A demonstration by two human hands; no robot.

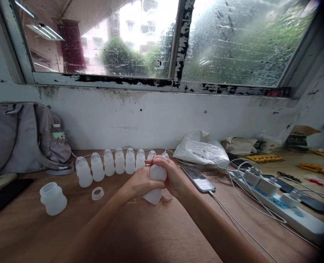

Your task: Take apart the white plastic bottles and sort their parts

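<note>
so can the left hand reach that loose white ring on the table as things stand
Likely yes, if the left hand lets go of the bottle: the white ring lies uncovered, with nothing standing between them.

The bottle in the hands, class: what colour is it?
The bottle is cloudy white, shown best in the head view.

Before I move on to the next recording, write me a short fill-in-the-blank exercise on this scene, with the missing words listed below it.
1. The left hand and right hand hold a white ____, much like those lined up behind.
2. The phone lies to the ____ of both hands.
3. A white ____ runs out of the phone's near end.
4. The loose white ring lies on the ____.

Missing words: bottle; right; cable; table.
</note>
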